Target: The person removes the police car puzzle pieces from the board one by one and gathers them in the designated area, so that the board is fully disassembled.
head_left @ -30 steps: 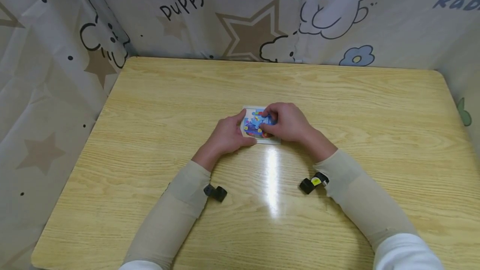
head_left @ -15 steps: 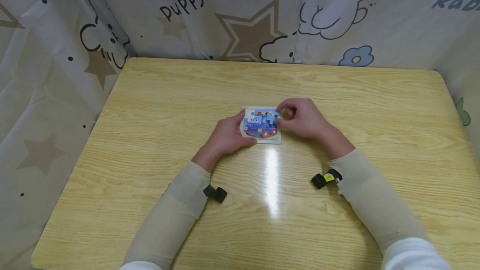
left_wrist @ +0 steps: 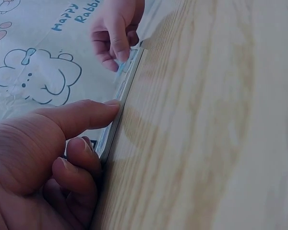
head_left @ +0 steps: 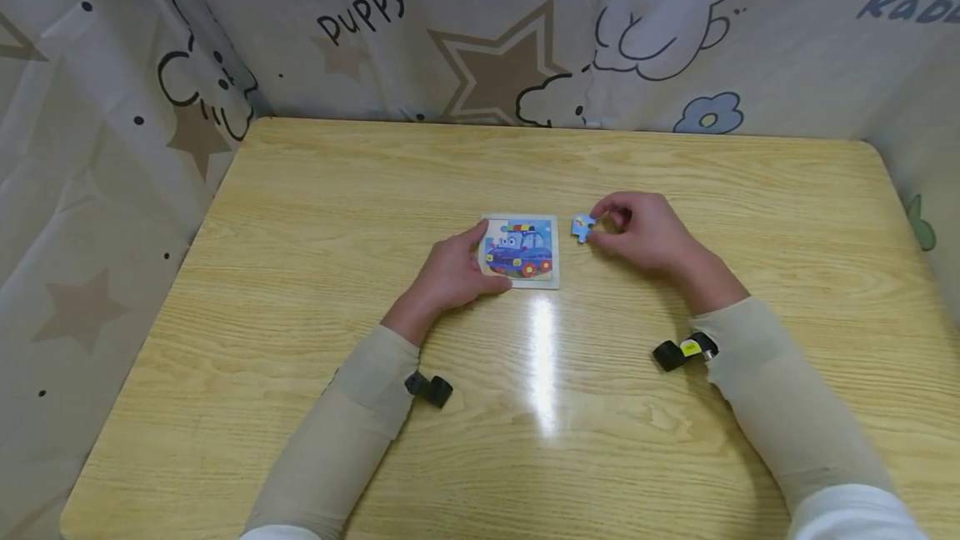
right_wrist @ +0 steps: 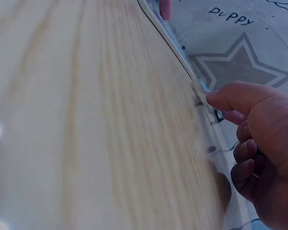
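A small square puzzle board (head_left: 519,252) with a blue car picture lies on the table, a pale patch at its upper left. My left hand (head_left: 452,273) grips its left side, thumb along the near edge; in the left wrist view the left hand (left_wrist: 43,158) has its thumb on the board's edge (left_wrist: 122,105). Right of the board, my right hand (head_left: 648,232) pinches a blue puzzle piece (head_left: 581,227) between thumb and finger, apart from the board. The right wrist view shows the right hand (right_wrist: 266,129) with its other fingers curled.
The wooden table (head_left: 337,190) carries a bright light reflection in front of the board. A printed curtain (head_left: 480,40) stands along its back and sides. A small black wrist camera (head_left: 430,388) is on the left sleeve, another (head_left: 678,352) on the right.
My right hand has moved right, off the board, with the blue piece between its fingers, uncovering the car picture. The left hand has stayed on the board's left side.
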`<state>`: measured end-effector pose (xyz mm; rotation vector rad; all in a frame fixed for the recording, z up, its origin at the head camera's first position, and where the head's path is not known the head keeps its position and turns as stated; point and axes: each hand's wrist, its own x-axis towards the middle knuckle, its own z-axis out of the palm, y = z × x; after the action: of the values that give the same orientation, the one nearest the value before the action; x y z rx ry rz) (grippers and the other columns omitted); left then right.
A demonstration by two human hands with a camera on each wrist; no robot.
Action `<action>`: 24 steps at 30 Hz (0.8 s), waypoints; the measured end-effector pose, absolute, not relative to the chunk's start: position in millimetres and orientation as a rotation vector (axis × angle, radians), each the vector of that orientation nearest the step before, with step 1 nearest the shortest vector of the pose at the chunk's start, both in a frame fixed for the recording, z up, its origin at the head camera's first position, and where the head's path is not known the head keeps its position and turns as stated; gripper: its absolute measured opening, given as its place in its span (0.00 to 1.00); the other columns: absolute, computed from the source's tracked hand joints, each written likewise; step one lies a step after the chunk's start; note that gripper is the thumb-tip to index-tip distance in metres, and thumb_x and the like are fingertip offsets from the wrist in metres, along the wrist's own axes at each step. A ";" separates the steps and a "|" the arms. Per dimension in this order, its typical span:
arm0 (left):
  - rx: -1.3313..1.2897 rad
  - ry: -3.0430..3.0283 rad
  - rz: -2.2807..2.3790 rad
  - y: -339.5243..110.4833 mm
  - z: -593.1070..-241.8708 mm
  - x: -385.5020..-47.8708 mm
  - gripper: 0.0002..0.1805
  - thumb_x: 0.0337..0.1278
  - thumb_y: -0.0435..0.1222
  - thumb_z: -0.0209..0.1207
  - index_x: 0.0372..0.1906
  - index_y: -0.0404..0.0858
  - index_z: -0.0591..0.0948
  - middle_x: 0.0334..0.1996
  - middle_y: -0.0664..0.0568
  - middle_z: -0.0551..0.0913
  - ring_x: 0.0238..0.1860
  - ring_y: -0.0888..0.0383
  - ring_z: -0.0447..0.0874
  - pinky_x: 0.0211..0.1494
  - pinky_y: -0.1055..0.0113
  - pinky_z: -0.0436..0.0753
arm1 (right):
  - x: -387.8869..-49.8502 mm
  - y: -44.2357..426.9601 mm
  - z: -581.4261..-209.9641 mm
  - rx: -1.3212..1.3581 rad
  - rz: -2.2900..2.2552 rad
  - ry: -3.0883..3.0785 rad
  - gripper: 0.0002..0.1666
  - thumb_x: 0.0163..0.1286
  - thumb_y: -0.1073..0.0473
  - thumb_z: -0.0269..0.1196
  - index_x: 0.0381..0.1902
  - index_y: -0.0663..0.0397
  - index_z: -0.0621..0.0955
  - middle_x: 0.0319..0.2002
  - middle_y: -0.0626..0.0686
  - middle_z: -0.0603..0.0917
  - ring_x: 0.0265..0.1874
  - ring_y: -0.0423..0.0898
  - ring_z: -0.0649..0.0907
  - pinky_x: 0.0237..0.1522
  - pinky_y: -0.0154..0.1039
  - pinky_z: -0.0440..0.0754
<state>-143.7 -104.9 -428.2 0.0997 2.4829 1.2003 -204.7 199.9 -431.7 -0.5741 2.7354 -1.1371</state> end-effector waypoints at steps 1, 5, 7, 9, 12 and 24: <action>0.096 2.472 1.206 -104.8 -428.2 -143.6 0.58 0.47 0.45 0.77 0.80 0.43 0.54 0.30 0.45 0.83 0.21 0.50 0.79 0.32 0.59 0.81 | -205.3 201.6 -432.2 -0.578 -1.129 2.742 0.14 0.60 0.58 0.74 0.42 0.56 0.85 0.26 0.54 0.73 0.27 0.48 0.71 0.34 0.42 0.66; 0.093 2.445 1.237 -104.9 -427.3 -143.6 0.58 0.47 0.43 0.77 0.80 0.43 0.54 0.14 0.51 0.72 0.12 0.54 0.74 0.21 0.62 0.76 | -207.3 206.5 -433.4 -0.593 -1.103 2.760 0.14 0.60 0.58 0.74 0.42 0.57 0.85 0.26 0.53 0.73 0.27 0.48 0.71 0.33 0.41 0.66; 0.091 2.441 1.242 -105.0 -426.5 -143.5 0.58 0.48 0.43 0.77 0.80 0.43 0.54 0.14 0.52 0.70 0.12 0.53 0.74 0.21 0.63 0.75 | -208.3 207.9 -434.0 -0.596 -1.094 2.761 0.14 0.61 0.58 0.74 0.41 0.57 0.85 0.26 0.53 0.73 0.27 0.48 0.71 0.33 0.41 0.66; 0.091 2.437 1.243 -105.3 -425.6 -143.4 0.58 0.48 0.43 0.76 0.80 0.43 0.54 0.14 0.52 0.70 0.12 0.54 0.74 0.21 0.63 0.75 | -209.2 208.8 -434.6 -0.590 -1.096 2.757 0.13 0.61 0.58 0.74 0.42 0.57 0.85 0.26 0.53 0.74 0.27 0.48 0.71 0.33 0.40 0.66; 0.085 2.433 1.246 -105.8 -424.6 -143.2 0.58 0.47 0.43 0.77 0.80 0.44 0.54 0.14 0.51 0.70 0.12 0.53 0.73 0.20 0.63 0.75 | -210.6 209.1 -434.7 -0.577 -1.100 2.749 0.14 0.62 0.58 0.73 0.43 0.57 0.85 0.26 0.53 0.74 0.27 0.48 0.71 0.34 0.41 0.66; 0.088 2.421 1.266 -105.7 -426.9 -143.3 0.58 0.47 0.43 0.77 0.80 0.44 0.54 0.13 0.53 0.68 0.12 0.53 0.73 0.21 0.62 0.76 | -214.2 210.2 -438.8 -0.538 -1.079 2.775 0.14 0.63 0.56 0.72 0.43 0.58 0.85 0.26 0.53 0.73 0.27 0.49 0.71 0.35 0.42 0.65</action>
<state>-143.3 -105.7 -426.9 0.0883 2.4214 1.2663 -214.2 210.2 -438.8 -0.5377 2.7746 -1.0793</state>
